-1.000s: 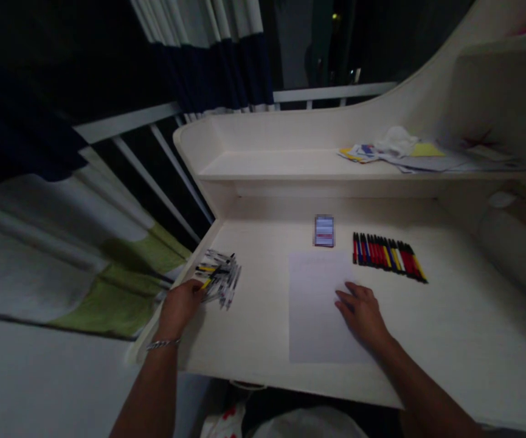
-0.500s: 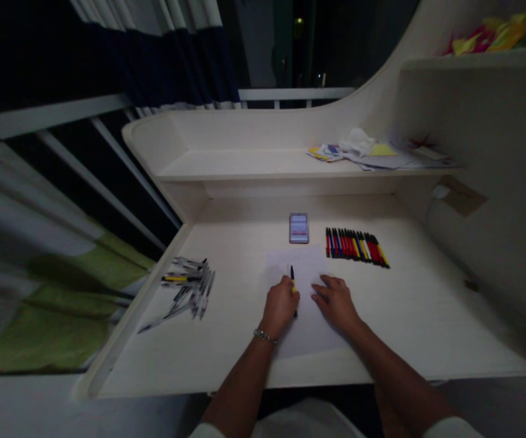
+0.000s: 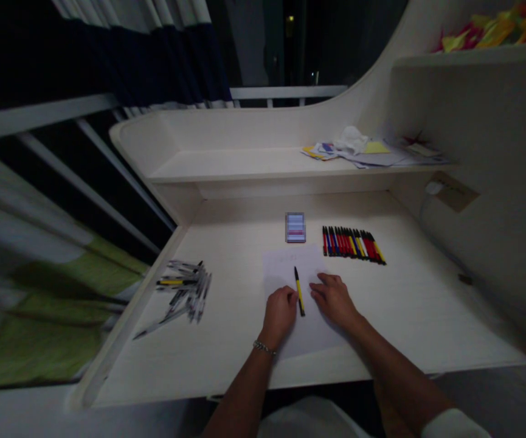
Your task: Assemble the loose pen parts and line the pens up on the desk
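- Just below the centre of the frame, the yellow-and-black pen (image 3: 300, 293) is lying at a slight tilt on the white sheet (image 3: 283, 271), its black end pointing up the frame.
- Coming in from the lower middle, the left hand (image 3: 281, 313) is resting at the pen's left side, fingers curled together; whether they're pinching the pen, I cannot tell.
- A chain bracelet (image 3: 264, 348) is circling that wrist.
- Over to the right, the right hand (image 3: 334, 299) is lying palm down at the sheet's right edge, fingers slightly apart, holding nothing.
- Above the sheet, near the middle of the frame, the phone (image 3: 295, 227) is showing a blurred screen.
- Right of centre, the row of coloured pens (image 3: 352, 244) is standing out, neatly side by side.
- And at left of centre, the loose heap of pens (image 3: 192, 301) is sprawling across the desk (image 3: 235, 274), one yellow-and-black among them.
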A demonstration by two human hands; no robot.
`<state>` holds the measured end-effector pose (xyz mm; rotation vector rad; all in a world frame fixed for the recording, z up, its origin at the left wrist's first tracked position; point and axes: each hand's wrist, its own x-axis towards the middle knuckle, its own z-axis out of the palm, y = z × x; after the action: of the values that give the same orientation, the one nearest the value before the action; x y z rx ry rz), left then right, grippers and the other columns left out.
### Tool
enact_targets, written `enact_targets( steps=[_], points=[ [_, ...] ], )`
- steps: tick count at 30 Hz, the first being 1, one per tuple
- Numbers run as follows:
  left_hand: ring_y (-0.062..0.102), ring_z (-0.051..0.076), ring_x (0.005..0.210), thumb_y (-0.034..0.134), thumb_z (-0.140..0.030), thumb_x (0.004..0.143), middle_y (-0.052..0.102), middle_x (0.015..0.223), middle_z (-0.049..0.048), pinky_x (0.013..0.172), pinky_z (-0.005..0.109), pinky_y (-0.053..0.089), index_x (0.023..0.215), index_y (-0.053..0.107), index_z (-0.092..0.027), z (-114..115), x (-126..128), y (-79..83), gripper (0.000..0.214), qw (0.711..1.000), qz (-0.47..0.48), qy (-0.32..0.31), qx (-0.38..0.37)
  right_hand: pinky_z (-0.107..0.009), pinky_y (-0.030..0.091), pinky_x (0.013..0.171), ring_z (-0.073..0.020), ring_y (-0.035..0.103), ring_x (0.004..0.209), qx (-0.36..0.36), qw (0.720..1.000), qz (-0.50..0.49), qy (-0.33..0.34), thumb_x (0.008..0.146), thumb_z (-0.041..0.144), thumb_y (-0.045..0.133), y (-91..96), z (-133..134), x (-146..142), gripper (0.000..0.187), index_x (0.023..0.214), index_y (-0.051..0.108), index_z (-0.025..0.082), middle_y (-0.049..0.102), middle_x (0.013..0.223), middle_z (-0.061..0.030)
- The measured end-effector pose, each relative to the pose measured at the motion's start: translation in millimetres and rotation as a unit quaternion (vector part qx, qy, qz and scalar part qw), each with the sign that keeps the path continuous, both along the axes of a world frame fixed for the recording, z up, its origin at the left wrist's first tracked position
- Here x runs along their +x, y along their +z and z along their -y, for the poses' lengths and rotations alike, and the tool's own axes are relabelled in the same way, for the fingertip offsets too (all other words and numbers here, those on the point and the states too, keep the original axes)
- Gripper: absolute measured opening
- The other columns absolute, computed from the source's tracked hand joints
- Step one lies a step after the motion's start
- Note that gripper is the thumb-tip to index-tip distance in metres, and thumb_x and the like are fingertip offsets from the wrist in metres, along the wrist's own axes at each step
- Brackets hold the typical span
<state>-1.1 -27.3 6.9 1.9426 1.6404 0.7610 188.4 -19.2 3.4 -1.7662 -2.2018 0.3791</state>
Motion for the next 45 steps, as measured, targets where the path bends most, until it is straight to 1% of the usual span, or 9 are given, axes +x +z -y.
enact_targets(
  steps=[6,14,22,26,30,34,37,42,45],
  points=[
    [0.062,0.017,0.078,0.050,-0.026,0.091,0.068,0.084,0.0052,0.074,0.028,0.045,0.085,0.067,-0.018,6.8,-7.1,-12.9,0.020,0.998,0.060,0.016,0.011,-0.032,0.040,0.091,-0.0224,0.060,0.100,-0.050,0.998,0.020,-0.029,0.096,0.034,0.043,22.1,-26.4,-25.5,0.034,0.107,0.071,0.020,0.069,0.106,-0.0117],
    [0.061,0.018,0.078,0.050,-0.023,0.090,0.067,0.082,0.0047,0.075,0.029,0.044,0.084,0.066,-0.018,7.1,-6.4,-9.4,0.018,0.998,0.060,0.011,-0.002,-0.036,0.047,0.077,-0.0300,0.067,0.096,-0.114,0.985,0.057,-0.113,0.085,0.061,0.052,26.8,-52.8,-73.1,0.053,0.111,0.064,0.016,0.071,0.104,-0.0175],
    [0.062,0.018,0.077,0.053,-0.022,0.088,0.070,0.084,0.0060,0.076,0.029,0.044,0.085,0.069,-0.017,4.4,-7.5,-4.2,0.017,0.997,0.072,0.017,-0.024,-0.037,0.046,0.080,-0.0296,0.066,0.100,-0.139,0.982,0.045,-0.116,0.086,0.052,0.054,25.6,-61.2,-64.6,0.042,0.105,0.068,0.017,0.070,0.108,-0.0188],
    [0.063,0.018,0.077,0.051,-0.030,0.090,0.071,0.083,0.0058,0.073,0.029,0.045,0.086,0.070,-0.017,5.2,-6.9,1.1,0.023,0.992,0.120,0.021,-0.046,-0.034,0.045,0.077,-0.0249,0.067,0.090,-0.136,0.981,-0.105,-0.092,0.087,0.045,0.052,16.6,-59.0,-53.9,0.034,0.088,0.071,0.017,0.073,0.094,-0.0138],
    [0.065,0.018,0.071,0.051,-0.048,0.090,0.071,0.077,0.0061,0.067,0.029,0.049,0.085,0.069,-0.016,9.6,3.4,0.7,0.037,0.958,0.273,0.018,-0.091,-0.028,0.045,0.064,-0.0174,0.061,0.066,-0.145,0.893,-0.425,-0.038,0.082,0.052,0.055,6.0,-47.8,-51.4,0.039,0.074,0.068,0.016,0.068,0.069,-0.0050],
    [0.068,0.019,0.067,0.065,-0.053,0.079,0.072,0.079,0.0088,0.065,0.031,0.054,0.090,0.065,-0.013,13.9,19.8,-3.3,0.041,0.852,0.491,0.043,-0.173,-0.027,0.044,0.061,-0.0163,0.060,0.064,-0.160,0.792,-0.585,-0.061,0.071,0.059,0.068,8.6,-32.7,-56.2,0.044,0.081,0.069,0.016,0.069,0.073,-0.0046],
    [0.065,0.016,0.057,0.074,-0.046,0.071,0.069,0.069,0.0046,0.057,0.028,0.052,0.086,0.062,-0.015,16.4,25.4,-3.5,0.037,0.832,0.519,0.077,-0.180,-0.028,0.046,0.065,-0.0180,0.061,0.069,-0.128,0.790,-0.593,-0.085,0.069,0.057,0.071,17.2,-26.7,-61.0,0.043,0.082,0.070,0.016,0.070,0.076,-0.0061],
    [0.058,0.013,0.051,0.070,-0.036,0.072,0.064,0.059,0.0003,0.049,0.022,0.043,0.078,0.063,-0.017,19.8,23.2,0.5,0.021,0.878,0.452,0.085,-0.135,-0.027,0.043,0.056,-0.0167,0.057,0.059,-0.085,0.822,-0.547,-0.138,0.075,0.058,0.064,22.5,-23.6,-72.3,0.041,0.071,0.066,0.017,0.066,0.066,-0.0045],
    [0.058,0.013,0.052,0.068,-0.037,0.073,0.065,0.060,0.0007,0.050,0.022,0.044,0.073,0.064,-0.016,23.0,23.1,3.4,0.021,0.878,0.451,0.093,-0.132,-0.026,0.041,0.052,-0.0148,0.053,0.054,-0.095,0.795,-0.582,-0.142,0.074,0.054,0.065,19.3,-21.7,-79.2,0.037,0.070,0.065,0.018,0.062,0.061,-0.0018]
  ],
)
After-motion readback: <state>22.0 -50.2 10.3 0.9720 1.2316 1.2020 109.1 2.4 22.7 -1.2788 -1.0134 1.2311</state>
